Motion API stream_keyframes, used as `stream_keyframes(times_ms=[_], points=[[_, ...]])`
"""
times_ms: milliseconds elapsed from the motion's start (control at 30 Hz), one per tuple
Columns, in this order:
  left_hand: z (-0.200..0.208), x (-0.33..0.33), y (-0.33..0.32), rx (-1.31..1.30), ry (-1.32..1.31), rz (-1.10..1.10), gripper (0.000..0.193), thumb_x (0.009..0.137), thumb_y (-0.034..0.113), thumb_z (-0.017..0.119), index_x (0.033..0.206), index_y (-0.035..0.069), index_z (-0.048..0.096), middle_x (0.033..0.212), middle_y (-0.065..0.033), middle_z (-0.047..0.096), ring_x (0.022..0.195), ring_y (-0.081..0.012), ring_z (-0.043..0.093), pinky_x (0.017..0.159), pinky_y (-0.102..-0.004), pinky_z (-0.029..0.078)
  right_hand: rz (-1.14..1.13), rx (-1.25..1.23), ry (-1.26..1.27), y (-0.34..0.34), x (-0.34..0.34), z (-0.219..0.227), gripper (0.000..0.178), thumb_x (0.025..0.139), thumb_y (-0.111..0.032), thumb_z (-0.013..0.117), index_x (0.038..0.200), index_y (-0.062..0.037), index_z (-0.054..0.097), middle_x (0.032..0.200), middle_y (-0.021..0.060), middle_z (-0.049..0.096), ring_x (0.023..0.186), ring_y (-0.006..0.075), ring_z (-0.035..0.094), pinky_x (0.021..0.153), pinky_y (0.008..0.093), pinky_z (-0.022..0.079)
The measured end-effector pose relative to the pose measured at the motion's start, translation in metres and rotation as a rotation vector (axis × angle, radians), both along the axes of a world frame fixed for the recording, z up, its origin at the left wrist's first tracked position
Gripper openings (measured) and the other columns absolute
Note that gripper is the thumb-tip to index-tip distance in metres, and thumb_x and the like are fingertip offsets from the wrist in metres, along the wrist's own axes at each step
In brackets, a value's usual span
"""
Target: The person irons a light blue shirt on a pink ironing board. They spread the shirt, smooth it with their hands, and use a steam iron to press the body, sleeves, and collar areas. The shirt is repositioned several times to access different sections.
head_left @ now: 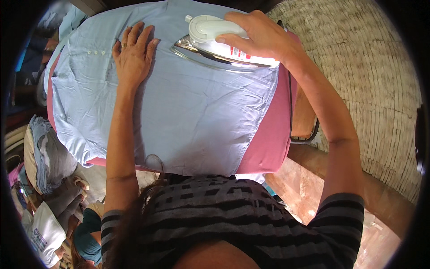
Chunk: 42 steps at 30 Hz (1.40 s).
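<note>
A light blue shirt (188, 103) lies spread over a pink-covered ironing board (268, 143). My right hand (262, 36) grips the handle of a white iron (215, 40) with a shiny metal soleplate, resting on the shirt near the board's far right. My left hand (133, 54) lies flat on the shirt to the left of the iron, fingers spread, close to a row of small buttons (96, 52).
A woven straw mat (371, 89) covers the floor on the right. A wooden bench edge (331, 179) runs below the board's right end. Piles of folded clothes (49, 157) and a white bag (45, 233) lie at the lower left.
</note>
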<state>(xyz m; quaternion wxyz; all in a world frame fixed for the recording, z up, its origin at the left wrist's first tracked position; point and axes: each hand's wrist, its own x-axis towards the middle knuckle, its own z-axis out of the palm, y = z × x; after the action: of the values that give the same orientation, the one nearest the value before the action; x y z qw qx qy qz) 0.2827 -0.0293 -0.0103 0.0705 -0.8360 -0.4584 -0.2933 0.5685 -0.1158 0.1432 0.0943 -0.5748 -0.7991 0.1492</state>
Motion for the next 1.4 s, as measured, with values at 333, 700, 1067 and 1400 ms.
stream_keyframes(times_ms=[333,700,1067,1400], points=[[0.007,-0.001,0.001,-0.079,-0.173,-0.114,0.024,0.093,0.034,0.066,0.113,0.02,0.071,0.119,-0.0023,0.062,0.117,-0.0273,0.053,0.097,-0.0499,0.038,-0.212,0.015,0.043,-0.021,-0.006,-0.005,0.047,0.095,-0.046,0.064,0.108,-0.0003,0.066,0.083,0.0215,0.071,0.075,0.0356,0.07,0.071,0.0414,0.054],[0.005,-0.011,0.012,-0.041,-0.142,-0.244,0.021,0.094,0.03,0.063,0.113,0.023,0.065,0.118,-0.0023,0.057,0.114,-0.0277,0.05,0.092,-0.0504,0.036,-0.7,0.185,0.125,-0.084,-0.055,-0.021,0.051,0.095,-0.046,0.062,0.105,0.0033,0.064,0.085,0.0292,0.069,0.082,0.0461,0.07,0.073,0.0505,0.055],[0.019,-0.016,0.017,-0.163,-0.145,-0.285,0.021,0.087,0.038,0.071,0.097,0.019,0.068,0.107,0.0006,0.061,0.111,-0.0279,0.053,0.086,-0.052,0.038,-0.905,0.048,0.124,-0.093,-0.066,-0.02,0.052,0.096,-0.048,0.059,0.11,0.0017,0.063,0.092,0.0294,0.069,0.093,0.0464,0.068,0.08,0.0499,0.054],[0.007,-0.015,0.027,-0.309,-0.491,-0.406,0.012,0.089,0.028,0.071,0.09,0.017,0.067,0.074,-0.0003,0.063,0.079,-0.0218,0.056,0.084,-0.042,0.033,-0.704,-0.083,0.131,-0.163,-0.065,-0.01,0.033,0.093,-0.033,0.068,0.105,-0.003,0.06,0.082,0.0249,0.068,0.077,0.0414,0.069,0.068,0.0462,0.054]])
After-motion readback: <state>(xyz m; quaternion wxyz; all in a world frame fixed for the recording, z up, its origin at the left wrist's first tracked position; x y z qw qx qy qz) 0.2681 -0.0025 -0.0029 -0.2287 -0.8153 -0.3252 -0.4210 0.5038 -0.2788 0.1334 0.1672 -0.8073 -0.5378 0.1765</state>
